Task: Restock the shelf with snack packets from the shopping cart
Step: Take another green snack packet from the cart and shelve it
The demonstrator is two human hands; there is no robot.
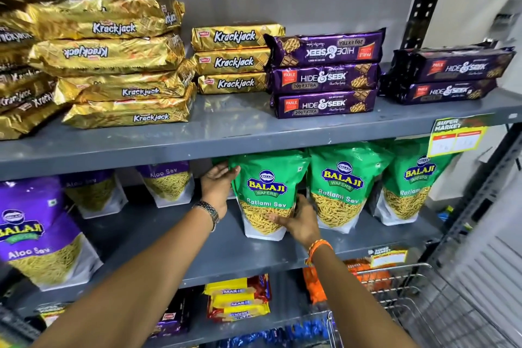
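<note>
A green Balaji Ratlami Sev packet [267, 186] stands upright on the grey middle shelf [214, 251]. My left hand [216, 188] presses its upper left edge, fingers flat against the bag. My right hand [299, 220] holds its lower right corner, thumb across the front. Two more green Ratlami Sev packets [343, 186] stand to its right. The wire shopping cart [423, 299] sits at the lower right, and its inside is mostly out of view.
Purple Aloo Sev packets [36, 234] stand at the left of the same shelf. The upper shelf carries gold Krackjack stacks [118, 62] and purple Hide & Seek packs [324, 76]. Marie biscuit packs [238, 301] lie on the shelf below. A slotted upright post [423, 0] frames the right side.
</note>
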